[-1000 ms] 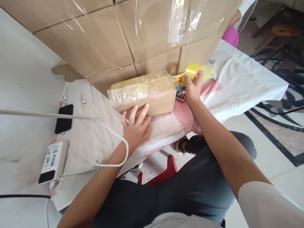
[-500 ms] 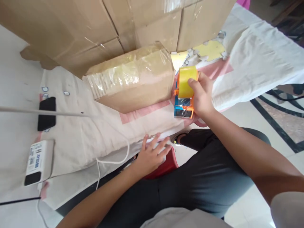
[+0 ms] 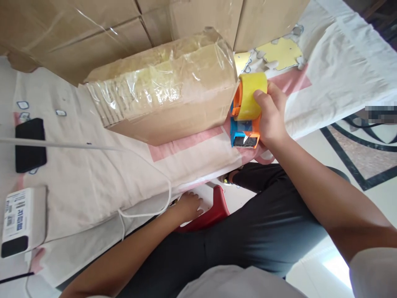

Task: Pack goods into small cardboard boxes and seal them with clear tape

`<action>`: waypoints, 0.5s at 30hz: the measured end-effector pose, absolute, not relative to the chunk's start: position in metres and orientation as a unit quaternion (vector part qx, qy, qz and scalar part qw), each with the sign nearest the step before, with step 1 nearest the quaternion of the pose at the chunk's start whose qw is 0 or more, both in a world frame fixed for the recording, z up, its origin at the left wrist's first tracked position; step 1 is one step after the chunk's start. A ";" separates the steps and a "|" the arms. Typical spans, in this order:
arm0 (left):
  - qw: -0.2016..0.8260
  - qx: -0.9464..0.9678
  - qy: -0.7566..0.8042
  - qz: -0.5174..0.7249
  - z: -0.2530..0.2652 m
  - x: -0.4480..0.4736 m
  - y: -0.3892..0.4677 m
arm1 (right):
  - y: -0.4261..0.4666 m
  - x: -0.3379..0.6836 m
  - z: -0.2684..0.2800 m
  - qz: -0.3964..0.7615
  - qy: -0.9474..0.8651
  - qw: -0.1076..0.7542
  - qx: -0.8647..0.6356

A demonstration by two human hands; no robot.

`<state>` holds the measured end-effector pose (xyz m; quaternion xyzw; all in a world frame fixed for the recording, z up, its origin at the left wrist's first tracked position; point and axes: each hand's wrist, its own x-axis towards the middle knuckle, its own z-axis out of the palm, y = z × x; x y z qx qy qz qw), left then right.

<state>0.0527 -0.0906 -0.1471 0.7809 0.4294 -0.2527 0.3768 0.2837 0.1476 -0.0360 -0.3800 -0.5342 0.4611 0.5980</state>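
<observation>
My right hand [image 3: 273,111] is closed around a tape dispenser [image 3: 245,128] with an orange and blue frame and a yellow roll of tape [image 3: 253,96]. The dispenser is at the right end of a long cardboard box [image 3: 173,111], whose top and left end are covered with shiny clear tape. I cannot tell whether dispenser and box touch. Below the bed's edge, my left hand [image 3: 188,206] is lowered beside a red plastic seat [image 3: 217,207], its fingers curled. Their inner side is hidden, so anything in them does not show.
Large taped cartons [image 3: 198,20] stand behind the box. A black phone [image 3: 30,145] and a white device [image 3: 23,221] lie left on the patterned cloth [image 3: 93,174]. A white cable [image 3: 149,214] hangs over the edge. Yellow printed patches [image 3: 283,54] show at the back right.
My left hand has dropped lower and its spread fingers have curled. The right hand still grips the tape dispenser, which has tilted slightly. The view has shifted, bringing the box nearer.
</observation>
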 end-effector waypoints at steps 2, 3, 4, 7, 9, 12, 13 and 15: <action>0.388 0.798 0.412 -0.204 -0.135 0.057 -0.086 | 0.147 0.284 -0.037 0.453 -0.539 0.594 -0.389; 0.393 0.803 0.407 -0.188 -0.130 0.058 -0.084 | 0.146 0.285 -0.037 0.452 -0.538 0.594 -0.392; 0.395 0.804 0.406 -0.179 -0.128 0.058 -0.083 | 0.145 0.285 -0.037 0.452 -0.535 0.596 -0.392; 0.394 0.790 0.422 -0.205 -0.137 0.051 -0.083 | 0.143 0.286 -0.037 0.458 -0.531 0.600 -0.386; 0.385 0.772 0.443 -0.243 -0.149 0.044 -0.086 | 0.143 0.286 -0.037 0.459 -0.533 0.597 -0.386; 0.383 0.756 0.455 -0.274 -0.160 0.039 -0.088 | 0.143 0.285 -0.035 0.465 -0.525 0.596 -0.390; 0.386 0.757 0.452 -0.272 -0.160 0.040 -0.087 | 0.142 0.285 -0.035 0.465 -0.521 0.599 -0.392; 0.396 0.764 0.440 -0.258 -0.157 0.044 -0.086 | 0.141 0.284 -0.033 0.462 -0.520 0.601 -0.394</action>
